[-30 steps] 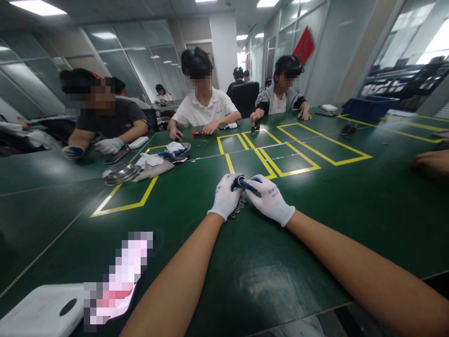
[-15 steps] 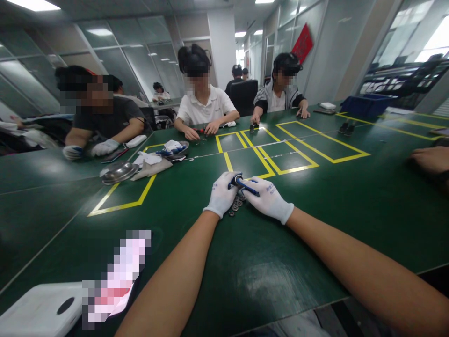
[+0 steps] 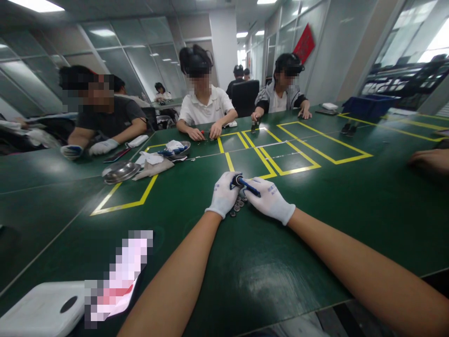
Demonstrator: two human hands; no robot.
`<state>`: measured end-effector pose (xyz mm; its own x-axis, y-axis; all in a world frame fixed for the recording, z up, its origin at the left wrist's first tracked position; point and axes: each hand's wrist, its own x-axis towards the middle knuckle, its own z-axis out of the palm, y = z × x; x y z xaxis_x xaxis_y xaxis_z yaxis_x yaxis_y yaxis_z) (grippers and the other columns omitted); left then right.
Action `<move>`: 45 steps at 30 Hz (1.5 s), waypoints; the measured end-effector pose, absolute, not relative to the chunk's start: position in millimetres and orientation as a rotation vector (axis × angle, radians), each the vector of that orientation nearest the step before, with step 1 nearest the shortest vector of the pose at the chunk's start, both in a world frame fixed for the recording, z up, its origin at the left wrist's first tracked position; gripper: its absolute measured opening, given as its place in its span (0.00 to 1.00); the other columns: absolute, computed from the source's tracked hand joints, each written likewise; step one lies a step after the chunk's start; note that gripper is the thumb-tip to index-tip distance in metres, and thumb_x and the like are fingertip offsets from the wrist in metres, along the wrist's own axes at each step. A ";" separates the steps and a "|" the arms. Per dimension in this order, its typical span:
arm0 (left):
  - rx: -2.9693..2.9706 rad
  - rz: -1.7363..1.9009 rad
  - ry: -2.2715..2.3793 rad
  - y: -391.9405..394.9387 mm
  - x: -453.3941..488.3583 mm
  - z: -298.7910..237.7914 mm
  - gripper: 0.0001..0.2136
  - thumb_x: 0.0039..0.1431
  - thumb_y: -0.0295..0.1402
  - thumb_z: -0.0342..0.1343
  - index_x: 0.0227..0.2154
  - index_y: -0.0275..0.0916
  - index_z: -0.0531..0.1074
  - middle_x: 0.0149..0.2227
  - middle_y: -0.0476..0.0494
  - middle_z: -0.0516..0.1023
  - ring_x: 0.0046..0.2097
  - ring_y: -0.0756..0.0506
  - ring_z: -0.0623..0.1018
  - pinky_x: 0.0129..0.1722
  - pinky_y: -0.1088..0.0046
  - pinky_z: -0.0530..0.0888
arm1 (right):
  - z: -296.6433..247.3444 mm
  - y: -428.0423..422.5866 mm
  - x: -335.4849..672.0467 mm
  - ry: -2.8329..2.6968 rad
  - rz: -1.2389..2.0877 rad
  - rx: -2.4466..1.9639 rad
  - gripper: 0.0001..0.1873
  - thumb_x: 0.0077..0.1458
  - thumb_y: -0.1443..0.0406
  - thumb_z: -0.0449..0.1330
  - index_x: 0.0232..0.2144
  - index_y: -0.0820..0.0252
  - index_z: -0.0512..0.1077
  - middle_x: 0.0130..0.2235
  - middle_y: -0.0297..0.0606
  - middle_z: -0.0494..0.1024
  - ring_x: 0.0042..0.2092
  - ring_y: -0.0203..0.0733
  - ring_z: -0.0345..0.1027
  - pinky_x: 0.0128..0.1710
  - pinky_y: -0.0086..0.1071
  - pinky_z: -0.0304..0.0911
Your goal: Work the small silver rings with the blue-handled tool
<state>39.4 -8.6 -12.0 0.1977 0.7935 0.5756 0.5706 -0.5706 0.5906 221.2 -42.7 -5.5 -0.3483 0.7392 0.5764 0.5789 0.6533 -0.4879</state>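
Observation:
Both my hands wear white gloves with blue palms and fingers, and they meet low over the green table. My left hand point(image 3: 224, 193) is closed around a small dark round part with a shiny ring point(image 3: 238, 180). From the other side, my right hand point(image 3: 269, 199) is bent in against this part, thumb and fingers pressed together. Whatever those right fingertips pinch is hidden or too small to name. Just below my hands lie several small round metal pieces point(image 3: 238, 204), partly covered by the gloves.
Yellow tape outlines point(image 3: 298, 169) mark the green table point(image 3: 189, 281). A metal bowl lid or dish point(image 3: 121, 172) and cloths point(image 3: 154, 164) lie to the left. A phone point(image 3: 122, 276) and a white box point(image 3: 42, 306) sit near front left. Co-workers sit opposite; a blue bin point(image 3: 370, 106) stands far right.
My hands stay together around the dark round part, with only slight finger movement. The whole view has shifted a little. Across the table, a co-worker's hands have moved slightly.

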 end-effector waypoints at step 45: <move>2.240 1.336 1.331 -8.5 41.2 -13.9 0.12 0.58 0.25 0.62 0.45 0.38 0.74 0.48 0.40 0.78 0.51 0.42 0.78 0.55 0.64 0.74 | -9.0 -44.1 220.6 -1.999 0.431 -0.996 0.21 0.62 0.64 0.60 0.56 0.57 0.77 0.51 0.41 0.83 0.52 0.51 0.77 0.56 0.45 0.71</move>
<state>41.2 -8.5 -13.9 0.1799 0.7840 0.5941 0.5911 -0.5689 0.5718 220.6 -44.1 -9.0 -0.3310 0.7782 0.5338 0.4890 0.6252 -0.6082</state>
